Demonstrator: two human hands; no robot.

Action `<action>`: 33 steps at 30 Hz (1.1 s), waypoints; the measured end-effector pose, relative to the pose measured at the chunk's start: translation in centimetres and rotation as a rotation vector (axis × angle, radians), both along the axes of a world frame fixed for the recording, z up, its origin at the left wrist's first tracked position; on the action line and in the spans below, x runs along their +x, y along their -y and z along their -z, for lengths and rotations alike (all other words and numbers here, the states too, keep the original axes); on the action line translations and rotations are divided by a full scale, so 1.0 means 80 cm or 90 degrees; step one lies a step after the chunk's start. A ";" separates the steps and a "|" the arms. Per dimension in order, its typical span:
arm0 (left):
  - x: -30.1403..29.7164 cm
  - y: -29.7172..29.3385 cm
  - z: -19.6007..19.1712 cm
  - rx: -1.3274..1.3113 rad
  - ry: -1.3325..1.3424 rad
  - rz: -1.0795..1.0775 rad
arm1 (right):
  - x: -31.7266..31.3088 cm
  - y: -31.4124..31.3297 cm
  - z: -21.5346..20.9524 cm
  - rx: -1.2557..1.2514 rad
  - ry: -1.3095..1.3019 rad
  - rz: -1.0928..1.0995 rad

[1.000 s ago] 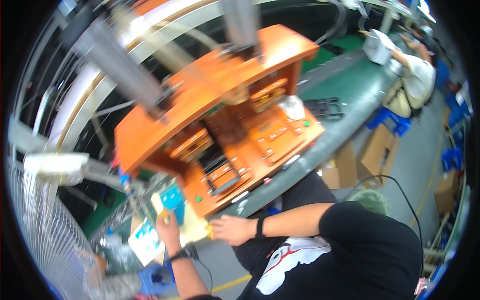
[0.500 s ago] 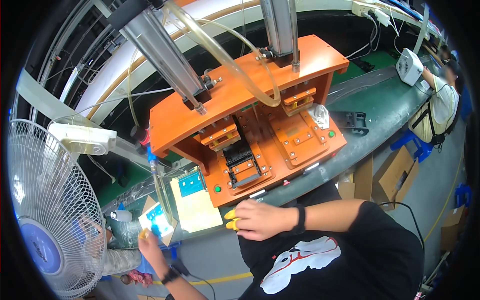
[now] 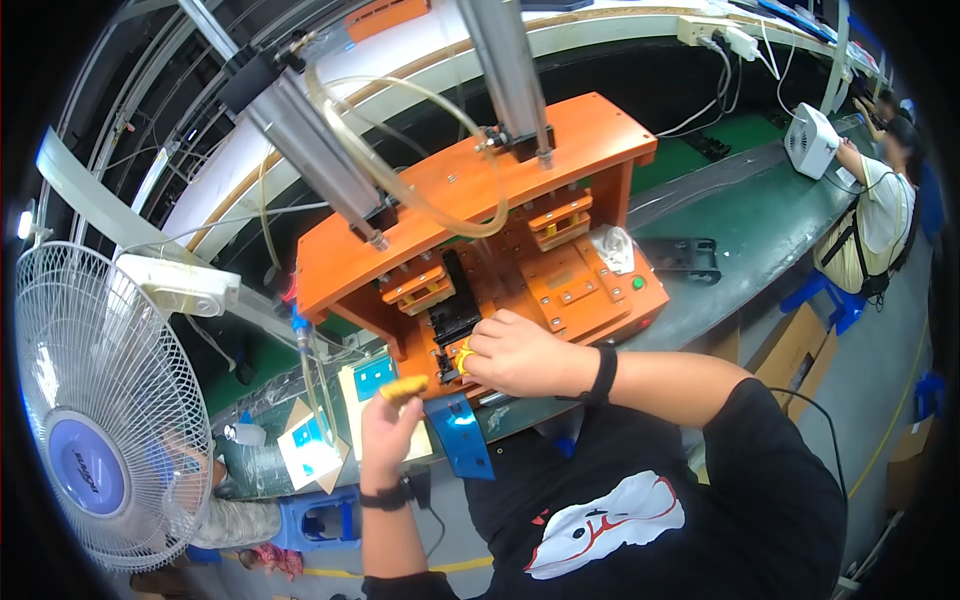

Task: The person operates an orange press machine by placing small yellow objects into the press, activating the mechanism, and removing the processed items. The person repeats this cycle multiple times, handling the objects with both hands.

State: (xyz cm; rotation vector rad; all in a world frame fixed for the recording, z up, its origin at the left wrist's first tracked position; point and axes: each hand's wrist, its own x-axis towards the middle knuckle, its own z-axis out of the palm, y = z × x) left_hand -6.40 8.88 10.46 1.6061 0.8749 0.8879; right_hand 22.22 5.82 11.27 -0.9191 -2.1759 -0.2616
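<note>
My right hand [image 3: 525, 355], yellow covers on its fingertips, reaches into the left station of an orange press [image 3: 560, 135]. Its fingers curl at the near end of a black plastic frame [image 3: 455, 315] lying in the fixture there, hiding part of it. In front of the press, my left hand [image 3: 390, 430], also with yellow finger covers, pinches the upper left edge of a shiny blue sheet [image 3: 460, 437]. That sheet hangs tilted over the bench's front edge. Exactly where the fingertips meet it is hard to make out.
A white fan [image 3: 85, 470] stands at far left. Blue pieces lie on pale paper beside the press, near a cardboard piece [image 3: 312, 445]. A white cloth [image 3: 612, 248] rests on the right station; another black frame [image 3: 680, 258] lies right of it. A seated person [image 3: 870, 220] is at far right.
My left hand has moved right from the cardboard piece and now has the blue sheet. My right hand has gone forward from the bench edge to the black frame. The view has shifted slightly.
</note>
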 end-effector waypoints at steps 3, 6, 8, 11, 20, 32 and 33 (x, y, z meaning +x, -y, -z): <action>0.017 -0.043 0.000 0.011 0.004 0.028 | 0.015 -0.003 0.008 0.035 0.017 -0.001; 0.023 -0.058 -0.010 0.029 0.027 0.044 | 0.043 0.014 -0.026 0.050 -0.147 0.041; 0.025 -0.070 -0.002 0.071 0.009 -0.017 | 0.074 0.037 -0.051 0.012 -0.288 0.042; 0.025 -0.092 0.013 0.152 -0.099 -0.054 | 0.128 0.100 -0.068 -0.221 -0.534 0.073; 0.108 -0.156 -0.016 0.380 -0.417 -0.015 | 0.306 0.263 0.082 -0.086 -1.336 0.087; 0.054 -0.218 0.054 0.162 -0.345 -0.041 | 0.399 0.185 0.172 -0.175 -1.412 0.094; 0.047 -0.228 0.061 0.424 -0.601 -0.027 | 0.398 0.159 0.163 -0.201 -1.400 0.103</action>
